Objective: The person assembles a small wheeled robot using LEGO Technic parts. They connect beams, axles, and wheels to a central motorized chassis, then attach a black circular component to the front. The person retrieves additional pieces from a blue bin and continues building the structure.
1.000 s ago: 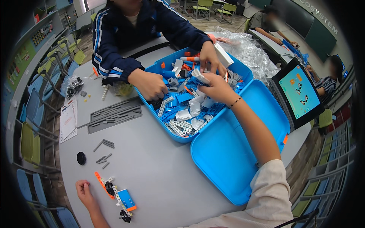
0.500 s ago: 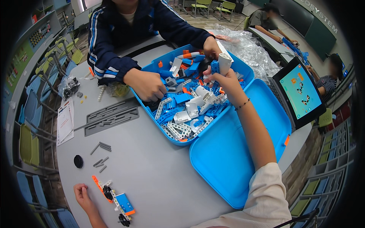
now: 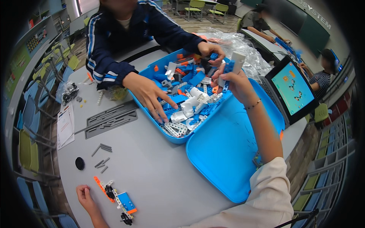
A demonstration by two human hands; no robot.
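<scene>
My right hand (image 3: 239, 86) is raised over the right edge of a blue box (image 3: 173, 140) full of building pieces. Its fingers close round a white panel piece (image 3: 238, 62) and blue connector pieces (image 3: 229, 67). My left hand (image 3: 86, 197) rests on the grey table with its fingers curled in; whatever it holds, if anything, is hidden. Beside it lies a small built model (image 3: 123, 201) with orange and white beams, a blue block and black wheels. Across the table, another person's hand (image 3: 146, 93) spreads over the white pieces, and their other hand (image 3: 213, 51) holds a small blue piece.
The blue lid (image 3: 216, 167) lies open to the right, before a laptop (image 3: 292, 89). Grey rods (image 3: 102, 162), a black disc (image 3: 80, 163) and a grey parts tray (image 3: 110, 117) are at the left. Clear plastic wrap (image 3: 243, 45) is heaped behind the box.
My right hand has moved slightly right with its pieces. The other person's one hand has opened and reached nearer across the box; their other hand has lifted a blue piece. My left hand stays put.
</scene>
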